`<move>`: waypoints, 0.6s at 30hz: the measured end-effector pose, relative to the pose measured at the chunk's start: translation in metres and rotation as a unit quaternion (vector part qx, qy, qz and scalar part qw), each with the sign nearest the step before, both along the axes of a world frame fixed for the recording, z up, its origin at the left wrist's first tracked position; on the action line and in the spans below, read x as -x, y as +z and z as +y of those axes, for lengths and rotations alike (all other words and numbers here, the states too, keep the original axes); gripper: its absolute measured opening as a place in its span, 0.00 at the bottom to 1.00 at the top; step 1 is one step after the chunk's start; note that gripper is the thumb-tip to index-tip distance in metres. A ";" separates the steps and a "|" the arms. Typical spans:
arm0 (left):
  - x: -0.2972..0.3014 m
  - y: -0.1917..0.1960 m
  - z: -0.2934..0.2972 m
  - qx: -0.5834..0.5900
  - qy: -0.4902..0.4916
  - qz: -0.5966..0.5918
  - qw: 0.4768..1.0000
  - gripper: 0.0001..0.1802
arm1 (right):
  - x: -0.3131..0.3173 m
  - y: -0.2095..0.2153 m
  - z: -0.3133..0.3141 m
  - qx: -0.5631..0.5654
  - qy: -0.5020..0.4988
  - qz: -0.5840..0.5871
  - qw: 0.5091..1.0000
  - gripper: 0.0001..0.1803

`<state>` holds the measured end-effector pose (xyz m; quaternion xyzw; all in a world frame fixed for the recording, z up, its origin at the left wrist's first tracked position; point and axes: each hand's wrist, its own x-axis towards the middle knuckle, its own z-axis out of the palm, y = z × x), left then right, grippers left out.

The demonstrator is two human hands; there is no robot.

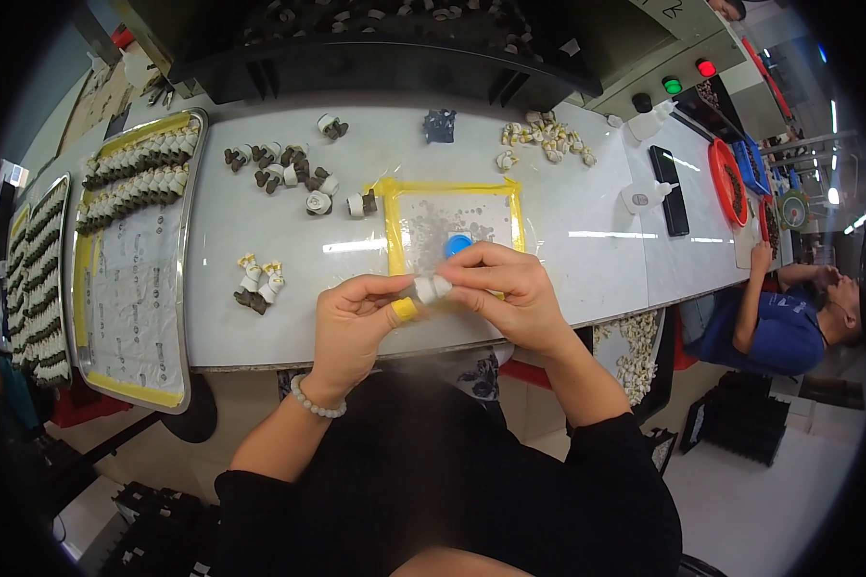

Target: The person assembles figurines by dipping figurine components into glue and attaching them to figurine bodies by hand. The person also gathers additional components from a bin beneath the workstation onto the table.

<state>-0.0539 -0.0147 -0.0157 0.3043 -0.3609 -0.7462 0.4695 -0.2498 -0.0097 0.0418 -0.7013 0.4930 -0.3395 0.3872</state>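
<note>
Pinched between left hand (pixel 354 322) and right hand (pixel 500 288) above the white table's (pixel 260 231) near edge: a small white part (pixel 431 288), yellow tape (pixel 405 308) at one end. Behind, a yellow-bordered clear mat (pixel 452 223) with blue cap (pixel 457 244); at left, a yellow-edged tray (pixel 130 317) of rowed parts.

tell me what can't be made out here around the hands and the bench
- Head view: the small white part is mostly wrapped by the fingers of the left hand and right hand.
- The blue cap is half hidden behind the right hand.
- Pieces on the left tray are too small to identify.
- The black bin is cut off by the top edge.
</note>
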 end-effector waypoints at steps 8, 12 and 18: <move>0.002 0.002 0.002 0.014 0.005 0.000 1.000 0.12 | -0.001 0.002 0.004 0.009 -0.013 0.015 1.000 0.13; -0.002 -0.001 0.003 0.014 -0.019 -0.014 1.000 0.13 | 0.003 -0.001 0.002 0.007 0.014 0.004 1.000 0.13; -0.003 0.007 0.003 -0.001 -0.060 -0.016 0.998 0.12 | 0.015 -0.003 -0.004 -0.022 0.072 0.008 0.997 0.13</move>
